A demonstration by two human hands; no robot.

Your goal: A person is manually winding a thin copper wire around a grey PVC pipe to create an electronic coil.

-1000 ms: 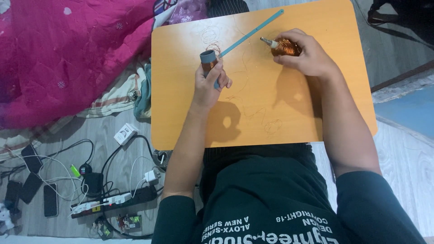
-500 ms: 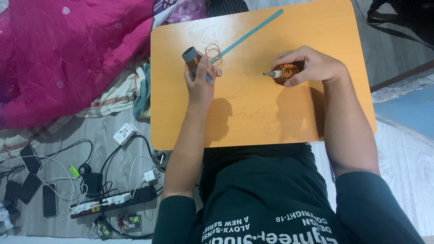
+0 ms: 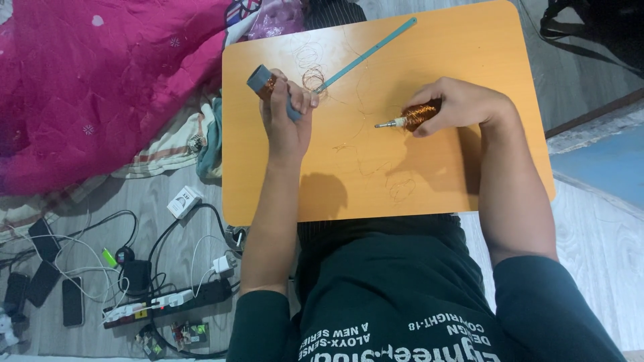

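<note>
On the smooth orange bench (image 3: 469,174), both hands hold copper-wound parts.

Left hand (image 3: 287,117): fingers wrapped tight around a grey cylindrical tube (image 3: 267,86) carrying a band of glossy copper winding; the tube tilts up and to the left, above the bench's upper left area. Right hand (image 3: 463,104): fingers pinching a copper-wound coil (image 3: 419,114) with a thin metal tip pointing left, low over the bench centre. Fine loose copper wire (image 3: 312,77) lies in loops between the hands. A flat teal strip (image 3: 369,53), long and narrow, lies diagonally on the bench near the wire loops.
</note>
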